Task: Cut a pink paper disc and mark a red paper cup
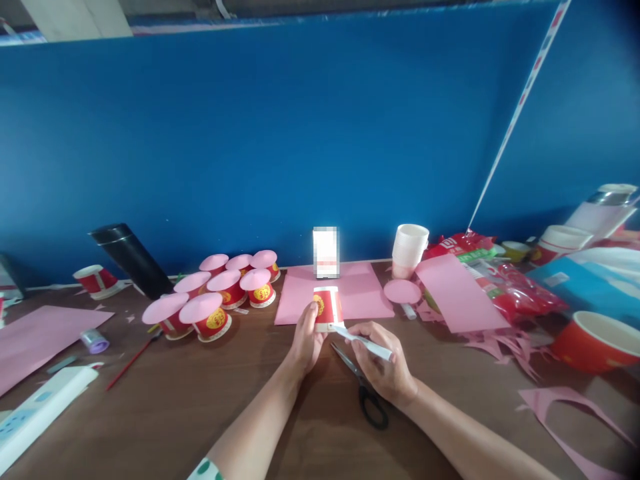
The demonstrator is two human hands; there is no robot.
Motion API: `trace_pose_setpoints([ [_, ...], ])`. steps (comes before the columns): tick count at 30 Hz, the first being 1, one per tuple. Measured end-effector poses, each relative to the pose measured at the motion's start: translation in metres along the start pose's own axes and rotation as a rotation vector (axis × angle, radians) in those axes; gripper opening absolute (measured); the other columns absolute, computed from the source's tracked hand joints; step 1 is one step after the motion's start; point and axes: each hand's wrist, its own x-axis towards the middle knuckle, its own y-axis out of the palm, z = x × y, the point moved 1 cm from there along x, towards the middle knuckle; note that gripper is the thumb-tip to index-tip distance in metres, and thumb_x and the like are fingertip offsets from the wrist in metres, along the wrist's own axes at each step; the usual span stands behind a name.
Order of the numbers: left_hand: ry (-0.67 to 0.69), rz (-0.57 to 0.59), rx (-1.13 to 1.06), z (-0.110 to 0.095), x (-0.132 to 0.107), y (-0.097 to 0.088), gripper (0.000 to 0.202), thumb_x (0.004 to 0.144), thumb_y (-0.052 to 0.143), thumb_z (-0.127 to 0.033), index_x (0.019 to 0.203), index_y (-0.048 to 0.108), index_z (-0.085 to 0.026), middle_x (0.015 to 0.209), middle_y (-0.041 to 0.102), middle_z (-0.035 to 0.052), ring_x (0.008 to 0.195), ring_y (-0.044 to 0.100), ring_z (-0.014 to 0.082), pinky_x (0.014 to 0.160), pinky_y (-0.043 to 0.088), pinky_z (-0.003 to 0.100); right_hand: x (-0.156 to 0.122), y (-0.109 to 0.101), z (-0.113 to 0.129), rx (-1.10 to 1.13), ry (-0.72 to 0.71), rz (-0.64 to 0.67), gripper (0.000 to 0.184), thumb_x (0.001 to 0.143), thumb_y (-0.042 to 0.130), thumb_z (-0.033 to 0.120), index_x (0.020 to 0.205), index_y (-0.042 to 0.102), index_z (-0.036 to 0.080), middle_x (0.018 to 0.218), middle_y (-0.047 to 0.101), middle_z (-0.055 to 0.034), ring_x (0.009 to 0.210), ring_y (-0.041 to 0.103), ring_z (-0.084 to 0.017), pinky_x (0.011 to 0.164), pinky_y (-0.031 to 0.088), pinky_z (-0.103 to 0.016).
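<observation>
My left hand (307, 340) is closed around a red and white paper cup (329, 307) with a yellow emblem, tipped over with its pale rim toward me. In my right hand (385, 363) is a slim white pen-shaped tool (370, 345); its tip meets the cup's lower rim. Its exact kind is unclear. Black-handled scissors (373, 407) lie on the table under my right hand, blades pointing away. Behind the cup lies a pink paper sheet (295, 300), with a blurred-out white object (326, 252) standing at its far edge.
Several red cups topped with pink paper discs (200, 308) stand at left, near a black bottle (133, 260), a red brush (131, 363) and a power strip (45, 407). Stacked white cups (409, 250), a pink disc (403, 291), paper scraps (505, 343) and an orange-red cup (595, 350) are at right.
</observation>
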Motion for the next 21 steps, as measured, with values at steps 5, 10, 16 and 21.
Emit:
trace_pose_setpoints([
  [5,0.004,-0.007,0.004,-0.0006,-0.0005,0.0016,0.023,0.078,0.053,-0.037,0.089,0.058,-0.018,0.096,0.062,0.0058,0.093,0.057,0.0198,0.078,0.043,0.031,0.0009,-0.0002,0.0014,-0.008,-0.013,-0.002,0.011,0.081,0.048,0.019,0.089,0.056,0.019,0.079,0.063,-0.0056,0.069,0.059,-0.017,0.067,0.049,-0.03],
  [10,-0.008,-0.021,0.015,-0.0017,-0.0015,0.0027,0.025,0.077,0.054,-0.037,0.093,0.059,-0.019,0.097,0.062,0.0049,0.09,0.058,0.0183,0.078,0.044,0.03,0.0002,0.0002,-0.0003,-0.023,-0.012,0.016,0.012,0.083,0.047,0.021,0.091,0.056,0.019,0.079,0.063,-0.0063,0.07,0.058,-0.018,0.066,0.049,-0.03],
  [16,-0.006,0.0,0.044,-0.0024,-0.0015,0.004,0.026,0.077,0.054,-0.039,0.091,0.059,-0.017,0.093,0.063,0.0061,0.087,0.059,0.019,0.075,0.044,0.03,0.0006,-0.0003,-0.0014,-0.024,0.009,-0.003,0.011,0.083,0.047,0.022,0.089,0.056,0.019,0.079,0.063,-0.0064,0.07,0.059,-0.018,0.066,0.048,-0.03],
  [21,-0.01,-0.005,0.063,-0.0012,-0.0002,0.0023,0.027,0.077,0.054,-0.04,0.091,0.058,-0.018,0.091,0.063,0.0055,0.085,0.059,0.0183,0.074,0.044,0.029,0.0005,-0.0004,-0.0011,-0.026,0.024,0.004,0.011,0.083,0.048,0.022,0.089,0.056,0.019,0.077,0.063,-0.0055,0.069,0.059,-0.018,0.065,0.048,-0.029],
])
